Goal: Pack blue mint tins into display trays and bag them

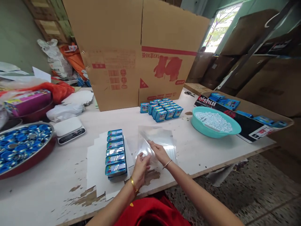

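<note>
A small pile of clear plastic sheets or bags point(168, 138) lies on the table in front of me. My right hand point(160, 153) rests on the film, its fingers stretched out and pointing left. Close beside it, my left hand point(141, 168) touches the film's near edge with fingers slightly bent and apart; a firm grip on it does not show. Left of my hands, a row of several small blue tins point(115, 152) stands on stacked white card sheets point(95, 166).
Blue packs point(164, 110) stand grouped before a large carton point(117, 62). At right are a turquoise basin point(207, 130) of white pellets and a display box point(246, 125). A white scale point(70, 129) and red basin point(44, 158) of blue tin pieces stand left.
</note>
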### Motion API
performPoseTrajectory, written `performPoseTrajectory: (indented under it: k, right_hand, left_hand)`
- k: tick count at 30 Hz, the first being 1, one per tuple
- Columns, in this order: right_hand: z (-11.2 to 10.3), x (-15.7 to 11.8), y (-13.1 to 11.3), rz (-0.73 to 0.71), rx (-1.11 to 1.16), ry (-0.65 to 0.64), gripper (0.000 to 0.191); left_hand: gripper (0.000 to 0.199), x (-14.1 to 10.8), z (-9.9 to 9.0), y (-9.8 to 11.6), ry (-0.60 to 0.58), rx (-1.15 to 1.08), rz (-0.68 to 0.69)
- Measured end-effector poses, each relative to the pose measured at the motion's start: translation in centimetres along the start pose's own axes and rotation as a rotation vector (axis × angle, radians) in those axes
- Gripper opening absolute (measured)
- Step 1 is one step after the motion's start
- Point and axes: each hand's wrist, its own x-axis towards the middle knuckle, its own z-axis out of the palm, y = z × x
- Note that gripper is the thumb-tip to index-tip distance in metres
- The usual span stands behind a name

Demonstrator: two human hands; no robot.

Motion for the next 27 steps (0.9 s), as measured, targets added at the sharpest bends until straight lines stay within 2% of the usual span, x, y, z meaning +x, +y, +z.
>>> performPoseTrajectory:
  k: [4,8,12,14,17,18,20,23,25,27]
  right_hand:
    - [-0.2,-1.9,-0.1,0.011,0.02,0.079,0.072]
    - [-1.2,-3.9,0.8,0.003,-0.034,0.069,0.071]
    - [-1.6,-5.8,1.7,-0.042,-0.119,0.011,0.079]
    - [-1.5,-6.2,1.8,-0.067,-0.115,-0.012,0.068]
    - [-1.5,-6.0,1.5,-0.112,-0.112,-0.045,0.033]
    - [-1.7,-5.8,1.3,-0.122,-0.112,-0.041,0.032]
    - [-2.7,-5.2,1.0,-0.114,-0.099,0.008,0.036]
    - [-5.1,-4.5,0.0,-0.077,-0.133,0.206,0.039]
    - [-6.4,-4.4,-1.1,-0.077,-0.275,0.286,0.038]
    - [-6.8,-4.6,-2.5,-0.092,-0.502,0.252,0.029]
  left_hand:
    - [0.041,1.1,0.8,-0.3,-0.086,0.09,0.168]
    - [0.035,1.8,0.4,-0.2,-0.002,0.17,0.268]
    - [0.039,2.4,0.0,0.0,0.05,0.213,0.366]
    - [0.041,2.6,0.1,0.1,0.027,0.262,0.402]
    - [0.041,2.6,0.5,0.2,-0.051,0.331,0.415]
    - [0.041,2.6,0.6,0.3,-0.073,0.342,0.415]
    - [0.039,2.7,0.8,0.4,-0.106,0.333,0.407]
    - [0.032,2.9,1.2,0.7,-0.135,0.323,0.388]
    - [0.028,3.0,1.8,1.0,-0.137,0.339,0.384]
    - [0.026,2.8,3.0,1.4,-0.14,0.338,0.392]
